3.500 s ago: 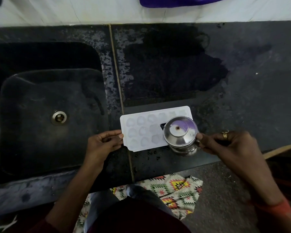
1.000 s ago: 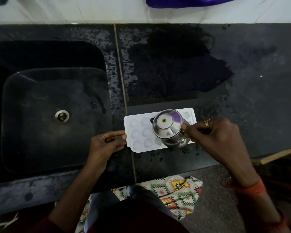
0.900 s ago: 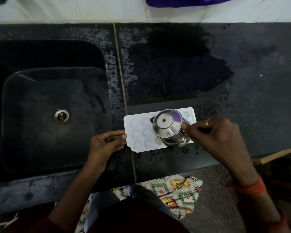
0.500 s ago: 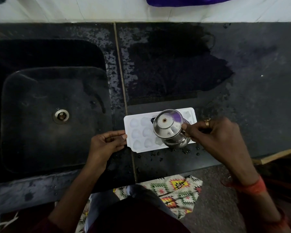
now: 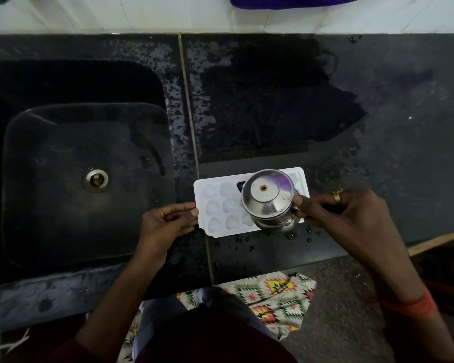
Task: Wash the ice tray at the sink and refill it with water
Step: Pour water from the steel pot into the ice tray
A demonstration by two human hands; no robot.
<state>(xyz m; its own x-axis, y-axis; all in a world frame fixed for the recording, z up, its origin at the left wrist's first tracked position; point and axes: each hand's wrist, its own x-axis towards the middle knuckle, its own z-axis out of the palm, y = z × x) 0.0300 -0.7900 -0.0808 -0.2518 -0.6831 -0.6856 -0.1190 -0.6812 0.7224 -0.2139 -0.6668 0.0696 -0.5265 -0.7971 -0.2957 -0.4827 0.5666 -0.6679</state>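
refilling seems under way. left of the white plastic ice tray point(image 5: 220, 203) sits the dark stone sink point(image 5: 63, 218). the left hand point(image 5: 165, 224) pinches the tray's left edge with its fingers, on the wet counter point(image 5: 378, 153). over the tray's right half, the right hand point(image 5: 344, 213) has its fingers gripping a tilted, shiny steel jug point(image 5: 269, 200). next: a slow pour into each rounded pocket.

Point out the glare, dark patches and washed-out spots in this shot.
Head view: dim overall, with the black stone sink nearly lost in shadow. Head view: the shiny steel mug mirrors white and purple glare on its base. Head view: the white plastic ice tray is washed out and its moulds are faint. Head view: no strong blur.
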